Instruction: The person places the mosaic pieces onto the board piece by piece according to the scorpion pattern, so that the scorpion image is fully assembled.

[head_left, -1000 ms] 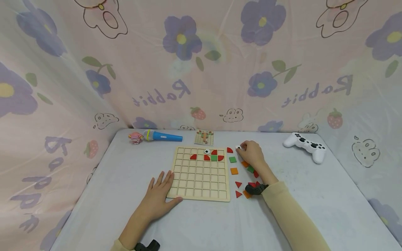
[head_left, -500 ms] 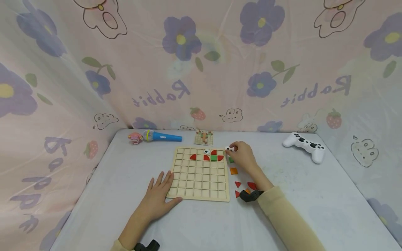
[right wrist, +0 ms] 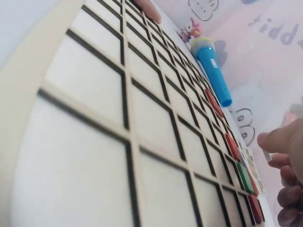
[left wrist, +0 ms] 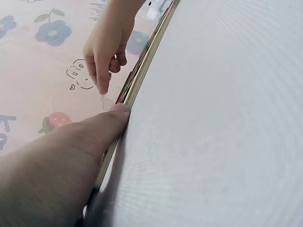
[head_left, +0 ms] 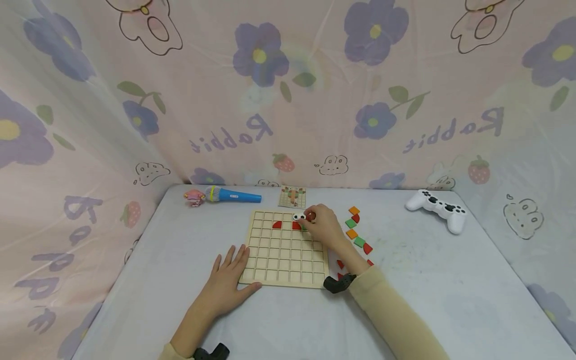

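A small, flat, white, black-dotted tile (head_left: 302,217) is being pinched by the right hand (head_left: 325,226), a matching tile (head_left: 295,217) just left of the grip. The pale wooden grid board (head_left: 283,265) below is being touched at its left edge by the spread left hand (head_left: 226,286). Placement is apparently being done; cell alignment, then release, likely being needed.

I pinch a small white tile (head_left: 303,217) with a black dot in my right hand (head_left: 323,227), over the far part of the board (head_left: 279,257). Pale and gridded into square cells, the board lies flat, my left hand (head_left: 227,285) touching its left edge. Red pieces (right wrist: 232,145) and a green square (right wrist: 245,177) sit in its cells.
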A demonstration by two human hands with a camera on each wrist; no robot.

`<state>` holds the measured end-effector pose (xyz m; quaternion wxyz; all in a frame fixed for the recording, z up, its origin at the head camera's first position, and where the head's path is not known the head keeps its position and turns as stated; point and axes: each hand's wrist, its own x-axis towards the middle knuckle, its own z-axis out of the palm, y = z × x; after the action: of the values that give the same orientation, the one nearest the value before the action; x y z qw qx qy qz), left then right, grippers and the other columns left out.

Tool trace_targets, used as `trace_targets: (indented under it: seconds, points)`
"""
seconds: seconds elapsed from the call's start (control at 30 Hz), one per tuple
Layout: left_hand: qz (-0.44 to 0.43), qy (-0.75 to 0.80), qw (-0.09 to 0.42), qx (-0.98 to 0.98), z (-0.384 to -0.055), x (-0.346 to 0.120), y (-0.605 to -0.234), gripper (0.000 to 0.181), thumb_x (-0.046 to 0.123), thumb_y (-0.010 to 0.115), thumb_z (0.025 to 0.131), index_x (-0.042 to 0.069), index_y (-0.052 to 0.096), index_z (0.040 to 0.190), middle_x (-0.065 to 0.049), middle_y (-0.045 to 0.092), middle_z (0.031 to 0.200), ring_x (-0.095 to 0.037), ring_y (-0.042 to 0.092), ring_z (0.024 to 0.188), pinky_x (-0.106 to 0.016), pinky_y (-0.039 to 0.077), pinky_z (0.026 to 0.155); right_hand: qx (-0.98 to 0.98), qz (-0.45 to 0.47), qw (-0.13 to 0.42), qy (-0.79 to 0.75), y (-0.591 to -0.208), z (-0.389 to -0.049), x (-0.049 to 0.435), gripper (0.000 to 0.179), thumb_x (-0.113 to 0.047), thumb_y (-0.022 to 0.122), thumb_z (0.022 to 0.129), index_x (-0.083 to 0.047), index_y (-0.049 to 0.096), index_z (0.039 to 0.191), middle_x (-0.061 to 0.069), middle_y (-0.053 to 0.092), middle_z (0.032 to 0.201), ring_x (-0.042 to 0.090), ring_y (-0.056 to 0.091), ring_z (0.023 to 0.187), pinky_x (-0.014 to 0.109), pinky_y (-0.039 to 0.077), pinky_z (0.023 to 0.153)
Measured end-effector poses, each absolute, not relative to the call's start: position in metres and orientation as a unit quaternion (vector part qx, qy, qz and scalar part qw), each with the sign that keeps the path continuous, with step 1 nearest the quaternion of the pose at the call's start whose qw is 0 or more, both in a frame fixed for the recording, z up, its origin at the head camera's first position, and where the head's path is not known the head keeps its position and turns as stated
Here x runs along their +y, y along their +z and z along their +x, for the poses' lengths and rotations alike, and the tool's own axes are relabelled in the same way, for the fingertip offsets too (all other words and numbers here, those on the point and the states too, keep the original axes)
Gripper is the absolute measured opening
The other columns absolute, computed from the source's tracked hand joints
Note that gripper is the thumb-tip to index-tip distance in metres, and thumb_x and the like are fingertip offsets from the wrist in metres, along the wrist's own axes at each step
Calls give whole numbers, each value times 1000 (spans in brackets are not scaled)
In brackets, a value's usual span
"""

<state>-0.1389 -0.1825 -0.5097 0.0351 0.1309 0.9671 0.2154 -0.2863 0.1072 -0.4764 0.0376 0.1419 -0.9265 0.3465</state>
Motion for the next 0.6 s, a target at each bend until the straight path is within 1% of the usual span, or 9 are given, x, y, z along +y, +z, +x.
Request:
trace_targets:
  seconds: [0.13,0.27,0.37,0.6]
  points:
    - [133,212,36,968,-139,-183,-510,99,65,62,98,3,28,167,-14,23,174,-41,10,163,-68,6,128,-927,163,44,335,-478,-291,94,30,-28,81,96,-2,77,109,6,62,88,18,55,75,31,47,67]
    - [133,211,37,968,-140,-183,-511,99,65,62,98,4,27,167,-14,22,174,-40,10,164,-67,6,128,-929,181,48,320,-480,-297,82,30,-30,81,96,-3,78,110,6,60,85,18,53,73,31,44,65]
    - [134,214,33,967,-140,-184,-511,99,65,63,97,4,28,167,-14,23,174,-40,10,164,-67,6,128,-929,190,43,314,-480,-302,73,31,-31,80,97,-3,78,110,5,61,86,17,52,73,31,43,64]
    - [136,209,32,968,-141,-184,-513,101,68,62,97,5,27,167,-13,24,174,-39,11,164,-68,8,128,-927,204,20,315,-481,-313,52,30,-28,79,98,-1,78,112,7,66,92,17,55,75,31,47,66]
